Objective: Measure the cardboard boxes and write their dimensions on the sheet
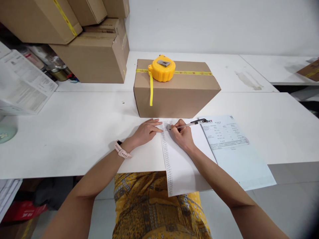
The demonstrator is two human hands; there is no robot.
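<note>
My right hand (183,134) grips a pen (191,123) with a clear barrel and black clip, its tip at the upper left of a white sheet (190,166). Columns of small handwriting run down the sheet's left side. My left hand (147,132) lies on the table beside that edge, fingers stretched out, fingertips touching the paper's border; it holds nothing. Just beyond both hands stands a closed cardboard box (171,101) with yellow tape. On top of it rests a yellow tape measure (163,69), its short yellow strap hanging over the front.
A printed pale-blue form (234,152) lies right of the sheet, overhanging the white table's (74,139) front edge. Stacked cartons (92,56) stand at the back left, near a white package with printed labels (25,83). Another carton (310,70) sits at the far right.
</note>
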